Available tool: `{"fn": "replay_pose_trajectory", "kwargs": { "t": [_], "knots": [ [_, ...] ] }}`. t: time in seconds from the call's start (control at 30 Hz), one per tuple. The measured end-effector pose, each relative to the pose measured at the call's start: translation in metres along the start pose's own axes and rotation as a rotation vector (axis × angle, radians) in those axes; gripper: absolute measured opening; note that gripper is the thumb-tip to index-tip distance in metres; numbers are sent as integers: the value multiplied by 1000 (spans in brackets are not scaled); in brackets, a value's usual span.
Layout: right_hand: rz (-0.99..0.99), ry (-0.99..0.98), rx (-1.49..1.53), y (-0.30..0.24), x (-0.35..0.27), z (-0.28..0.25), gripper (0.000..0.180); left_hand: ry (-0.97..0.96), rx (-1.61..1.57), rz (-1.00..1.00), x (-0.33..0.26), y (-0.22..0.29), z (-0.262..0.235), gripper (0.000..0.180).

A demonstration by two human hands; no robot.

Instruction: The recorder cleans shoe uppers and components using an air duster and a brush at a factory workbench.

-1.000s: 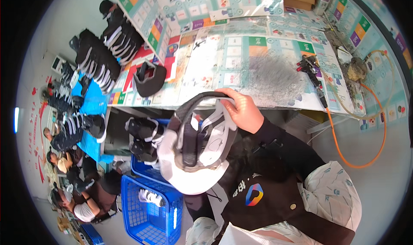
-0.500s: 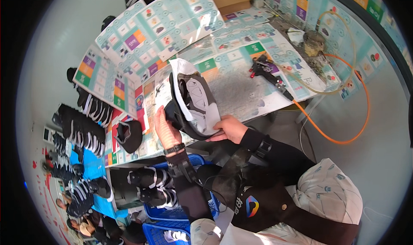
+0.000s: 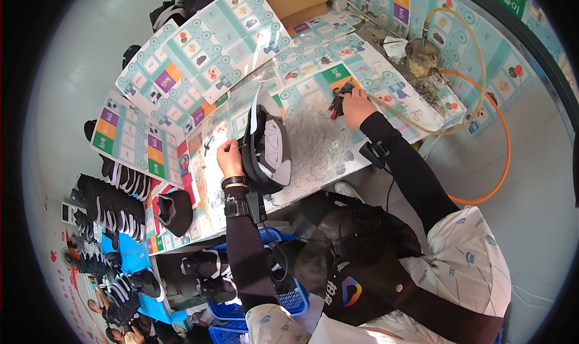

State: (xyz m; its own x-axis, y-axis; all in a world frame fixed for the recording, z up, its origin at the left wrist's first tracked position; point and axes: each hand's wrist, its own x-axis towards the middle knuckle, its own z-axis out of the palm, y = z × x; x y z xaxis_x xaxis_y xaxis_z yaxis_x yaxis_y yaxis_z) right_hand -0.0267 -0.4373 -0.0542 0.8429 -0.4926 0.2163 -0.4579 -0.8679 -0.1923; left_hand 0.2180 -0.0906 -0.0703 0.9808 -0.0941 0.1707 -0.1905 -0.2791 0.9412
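Note:
A black shoe upper with a white lining and a raised light grey flap stands tilted on the table, its inside facing up. My left hand grips its left side, the thumb against the black edge and some fingers hidden. Farther right, my right hand is closed round a black spray gun with red parts. Its nozzle end points toward the upper, and most of the handle is covered by my fingers. A second black upper piece lies at the table's left end.
Printed boards screen the table's back and left. An orange hose and a yellowish tube loop at right, near a crusted pot. Blue baskets stand below. Several black-and-white shoes are stacked left.
My right hand has let go of the upper, reached away to the right and taken hold of the spray gun. My left hand still holds the upper, now turned more upright.

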Motion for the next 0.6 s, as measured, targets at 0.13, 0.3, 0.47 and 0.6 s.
{"fn": "replay_pose_trajectory", "kwargs": {
  "t": [0.13,0.3,0.47,0.6],
  "knots": [
    [-62,-334,-132,-6,19,-12,53,29,-6,81,4,-13,-4,18],
    [238,26,184,-15,16,-11,43,-22,-34,-28,1,-1,-3,24],
    [10,-371,933,-52,-30,-85,36,-8,-26,-54,0,-3,-8,24],
    [-98,-763,968,-78,-55,-98,29,1,-18,-45,-4,4,0,24]
  ]
}}
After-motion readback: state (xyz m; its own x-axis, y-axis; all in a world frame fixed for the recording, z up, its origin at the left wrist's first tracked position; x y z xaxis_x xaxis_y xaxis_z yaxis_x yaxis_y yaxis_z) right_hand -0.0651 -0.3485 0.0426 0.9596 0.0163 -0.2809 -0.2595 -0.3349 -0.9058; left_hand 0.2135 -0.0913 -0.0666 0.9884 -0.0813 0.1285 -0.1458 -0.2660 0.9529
